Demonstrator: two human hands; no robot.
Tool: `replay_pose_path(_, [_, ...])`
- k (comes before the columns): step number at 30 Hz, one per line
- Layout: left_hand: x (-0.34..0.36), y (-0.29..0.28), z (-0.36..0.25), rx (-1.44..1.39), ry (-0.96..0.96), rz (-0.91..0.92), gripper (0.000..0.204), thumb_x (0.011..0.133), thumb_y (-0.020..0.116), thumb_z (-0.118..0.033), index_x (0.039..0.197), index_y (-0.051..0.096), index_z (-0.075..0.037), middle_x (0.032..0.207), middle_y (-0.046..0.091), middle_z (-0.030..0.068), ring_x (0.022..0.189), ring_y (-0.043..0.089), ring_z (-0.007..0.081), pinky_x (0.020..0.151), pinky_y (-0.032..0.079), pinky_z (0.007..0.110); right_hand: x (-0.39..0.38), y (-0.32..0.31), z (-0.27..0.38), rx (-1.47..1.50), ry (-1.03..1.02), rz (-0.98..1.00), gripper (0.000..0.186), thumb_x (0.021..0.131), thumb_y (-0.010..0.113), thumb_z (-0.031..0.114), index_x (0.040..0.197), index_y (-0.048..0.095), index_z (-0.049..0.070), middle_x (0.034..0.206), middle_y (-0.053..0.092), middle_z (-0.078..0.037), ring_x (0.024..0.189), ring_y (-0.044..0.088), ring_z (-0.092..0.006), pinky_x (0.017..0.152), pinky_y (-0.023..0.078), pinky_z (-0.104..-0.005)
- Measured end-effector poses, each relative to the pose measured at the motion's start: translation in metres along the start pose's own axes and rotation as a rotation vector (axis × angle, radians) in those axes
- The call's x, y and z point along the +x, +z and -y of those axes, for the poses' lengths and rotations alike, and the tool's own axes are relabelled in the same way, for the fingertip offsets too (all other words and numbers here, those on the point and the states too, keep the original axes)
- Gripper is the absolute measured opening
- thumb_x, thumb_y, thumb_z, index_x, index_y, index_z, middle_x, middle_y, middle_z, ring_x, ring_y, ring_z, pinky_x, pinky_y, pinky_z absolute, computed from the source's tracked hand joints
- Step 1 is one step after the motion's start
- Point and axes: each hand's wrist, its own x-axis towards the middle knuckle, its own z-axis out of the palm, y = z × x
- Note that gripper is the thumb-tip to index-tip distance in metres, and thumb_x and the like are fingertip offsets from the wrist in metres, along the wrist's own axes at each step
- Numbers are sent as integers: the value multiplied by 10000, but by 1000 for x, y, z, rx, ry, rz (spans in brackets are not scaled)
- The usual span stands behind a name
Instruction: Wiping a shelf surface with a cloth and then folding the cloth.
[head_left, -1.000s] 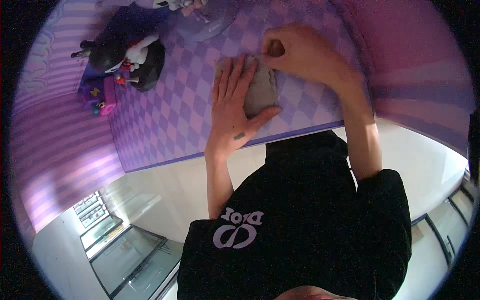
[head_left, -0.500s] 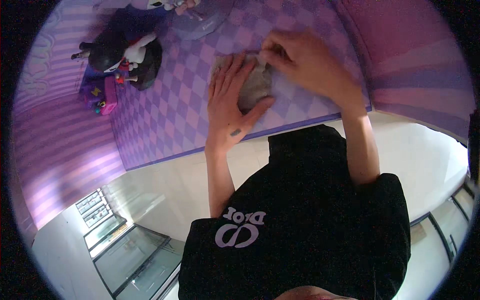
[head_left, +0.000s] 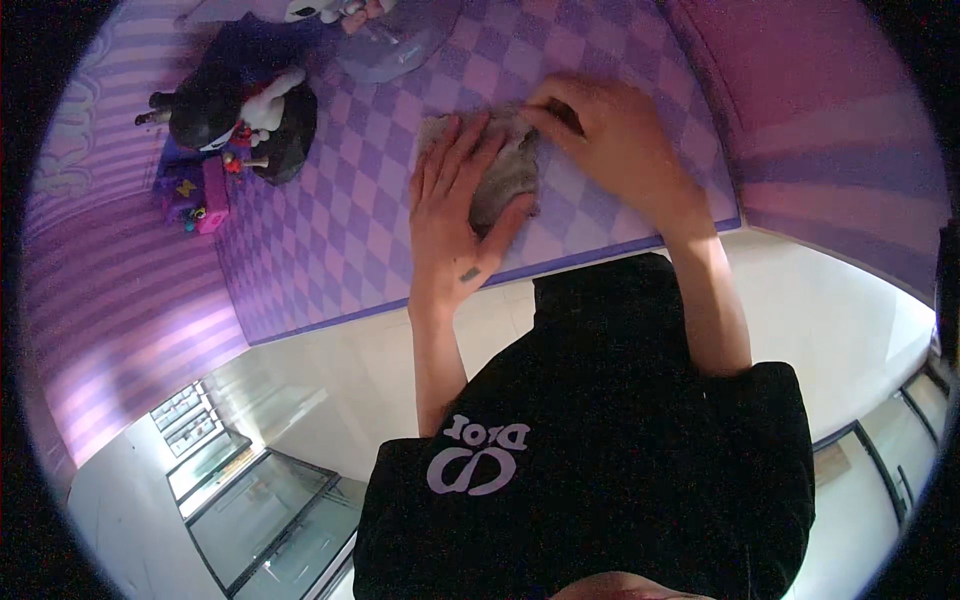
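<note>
A crumpled grey cloth (head_left: 507, 185) lies on the purple checkered surface (head_left: 340, 220) close to its front edge. Fingers spread, my left hand (head_left: 452, 195) rests flat over the cloth's left part and hides some of it. At the cloth's upper right edge, my right hand (head_left: 610, 140) has thumb and forefinger pinched on the fabric. Its other fingers curl behind and are partly hidden.
A dark-haired figurine (head_left: 240, 120) stands on a black base at the left, with a small pink and purple box (head_left: 200, 195) beside it. Another figurine on a translucent base (head_left: 395, 50) is at the back. Purple walls (head_left: 820, 140) rise on both sides.
My right hand has shifted slightly toward the front, its pinch still at the cloth's upper right edge. My left hand stays flat on the cloth.
</note>
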Motion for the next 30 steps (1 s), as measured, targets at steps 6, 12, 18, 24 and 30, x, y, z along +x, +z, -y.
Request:
replay_pose_path(6, [-2, 1, -1, 12, -4, 2, 599, 888, 791, -288, 1441, 659, -97, 1560, 597, 66, 1497, 474, 335, 1260, 321, 510, -6, 2, 2, -32, 35, -18, 145, 986, 732, 232, 1045, 749, 101, 884, 768, -61, 691, 670, -262, 666, 489, -372])
replay_pose_path(12, [0, -1, -2, 17, -5, 4, 574, 889, 786, -283, 1416, 673, -87, 1561, 596, 71, 1493, 477, 336, 1256, 327, 509, -5, -4, 4, 19, 59, 67, 140, 996, 721, 229, 1050, 761, 106, 897, 773, -56, 708, 680, -263, 677, 498, -374])
replay_pose_path(18, [0, 0, -3, -5, -14, -4, 554, 893, 784, -281, 1400, 682, -81, 1562, 596, 73, 1485, 485, 338, 1253, 329, 507, -7, 1, 0, 103, 47, 44, 148, 1024, 683, 228, 1054, 729, 91, 896, 761, -63, 716, 687, -284, 685, 507, -390])
replay_pose_path(24, [-1, 0, -3, -4, -33, -1, 547, 897, 783, -278, 1397, 683, -80, 1556, 601, 72, 1476, 495, 333, 1253, 330, 503, -8, 0, 7, -15, 29, 17, 143, 1040, 653, 214, 1057, 677, 74, 892, 742, -77, 717, 684, -305, 683, 507, -407])
replay_pose_path(30, [-1, -1, -4, -7, -20, -14, 541, 895, 788, -271, 1392, 689, -83, 1543, 613, 69, 1469, 506, 326, 1252, 333, 492, -9, 3, 8, -62, 15, 4, 128, 1051, 632, 205, 1052, 643, 78, 887, 728, -87, 717, 682, -317, 673, 506, -418])
